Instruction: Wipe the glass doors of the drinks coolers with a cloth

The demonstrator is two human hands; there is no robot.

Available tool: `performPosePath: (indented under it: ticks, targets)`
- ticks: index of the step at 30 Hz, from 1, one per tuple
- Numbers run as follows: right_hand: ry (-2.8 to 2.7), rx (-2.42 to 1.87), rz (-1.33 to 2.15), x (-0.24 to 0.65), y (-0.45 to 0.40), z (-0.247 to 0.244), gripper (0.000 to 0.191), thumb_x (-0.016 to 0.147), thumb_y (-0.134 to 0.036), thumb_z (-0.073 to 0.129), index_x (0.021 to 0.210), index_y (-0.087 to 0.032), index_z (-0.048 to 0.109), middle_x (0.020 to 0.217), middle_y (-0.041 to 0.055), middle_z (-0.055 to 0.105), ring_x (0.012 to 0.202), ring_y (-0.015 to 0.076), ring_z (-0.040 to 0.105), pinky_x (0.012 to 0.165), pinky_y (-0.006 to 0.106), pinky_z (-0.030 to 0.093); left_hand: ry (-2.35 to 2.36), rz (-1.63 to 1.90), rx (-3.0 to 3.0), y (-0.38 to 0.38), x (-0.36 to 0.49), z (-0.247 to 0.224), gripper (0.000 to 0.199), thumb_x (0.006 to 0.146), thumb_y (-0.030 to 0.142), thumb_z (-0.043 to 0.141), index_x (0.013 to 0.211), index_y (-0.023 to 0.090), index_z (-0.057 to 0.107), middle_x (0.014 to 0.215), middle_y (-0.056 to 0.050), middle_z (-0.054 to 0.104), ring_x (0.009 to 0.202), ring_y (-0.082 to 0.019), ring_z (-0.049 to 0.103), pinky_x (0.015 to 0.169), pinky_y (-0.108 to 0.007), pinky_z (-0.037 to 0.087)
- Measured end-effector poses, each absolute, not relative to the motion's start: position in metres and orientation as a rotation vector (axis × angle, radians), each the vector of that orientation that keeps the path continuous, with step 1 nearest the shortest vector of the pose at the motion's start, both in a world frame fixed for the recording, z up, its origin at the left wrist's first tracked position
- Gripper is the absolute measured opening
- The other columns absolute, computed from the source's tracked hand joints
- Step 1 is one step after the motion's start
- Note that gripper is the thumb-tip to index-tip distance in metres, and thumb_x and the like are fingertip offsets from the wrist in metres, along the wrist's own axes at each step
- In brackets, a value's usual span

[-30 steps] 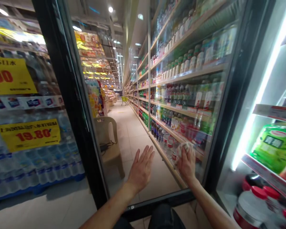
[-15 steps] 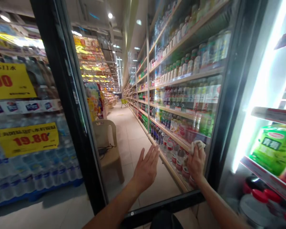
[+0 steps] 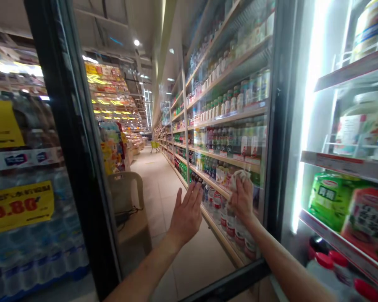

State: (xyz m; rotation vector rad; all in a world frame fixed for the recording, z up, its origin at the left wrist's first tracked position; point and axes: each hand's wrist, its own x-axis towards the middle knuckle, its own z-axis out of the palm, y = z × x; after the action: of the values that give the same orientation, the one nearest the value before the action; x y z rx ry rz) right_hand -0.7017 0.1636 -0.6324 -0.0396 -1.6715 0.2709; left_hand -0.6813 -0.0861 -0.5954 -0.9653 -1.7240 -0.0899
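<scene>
My left hand [image 3: 186,214] rests flat against the glass pane of a black-framed cooler door [image 3: 279,138], its fingers stretched and holding nothing. To the right, at about the same height, my right hand [image 3: 244,199] presses a crumpled whitish cloth [image 3: 239,175] against that pane, near the right side of the frame. Part of the cloth is hidden behind the fingers. Shelves of bottles [image 3: 222,102] and an aisle floor show in the glass.
On the right, lit cooler shelves [image 3: 343,161] carry green and red packs [image 3: 327,199] above red-capped containers [image 3: 324,260]. A plastic chair [image 3: 130,220] with a dark cable shows through the pane. Stacked water bottles [image 3: 34,268] with yellow price signs [image 3: 22,205] stand at left.
My right hand and the cloth have shifted a little left and up across the glass, closer to my left hand. The left hand stays flat. The view has turned to the right.
</scene>
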Motion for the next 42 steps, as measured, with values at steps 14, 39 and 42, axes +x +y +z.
performPosePath:
  ticks: [14, 39, 42]
  targets:
    - [-1.596, 0.016, 0.240, -0.712, 0.173, -0.561, 0.049, 0.082, -0.021, 0.035, 0.130, -0.019, 0.045, 0.140, 0.0113, 0.037, 0.133, 0.0269, 0.028, 0.105, 0.052, 0.028, -1.633, -0.142, -0.913, -0.084, -0.698, -0.541, 0.064, 0.082, 0.018, 0.043, 0.141, 0.012, 0.018, 0.141, -0.015, 0.036, 0.136, -0.025, 0.023, 0.112, -0.047, 0.010]
    - [-1.613, 0.280, -0.046, -0.712, 0.089, -0.441, 0.049, 0.080, -0.021, 0.039, 0.128, -0.023, 0.048, 0.140, 0.0077, 0.040, 0.132, 0.0255, 0.029, 0.107, 0.048, 0.024, -1.606, -0.121, -0.614, -0.134, -0.700, -0.455, 0.055, 0.082, 0.025, 0.045, 0.133, 0.010, 0.034, 0.141, -0.015, 0.036, 0.136, -0.025, 0.021, 0.111, -0.048, 0.009]
    - [-1.613, 0.373, -0.126, -0.712, 0.072, -0.430, 0.049, 0.079, -0.020, 0.041, 0.127, -0.024, 0.049, 0.140, 0.0067, 0.040, 0.132, 0.0247, 0.030, 0.107, 0.047, 0.024, -1.604, -0.119, -0.570, -0.148, -0.700, -0.451, 0.056, 0.082, 0.027, 0.046, 0.134, 0.011, 0.033, 0.142, -0.016, 0.035, 0.136, -0.025, 0.022, 0.111, -0.049, 0.009]
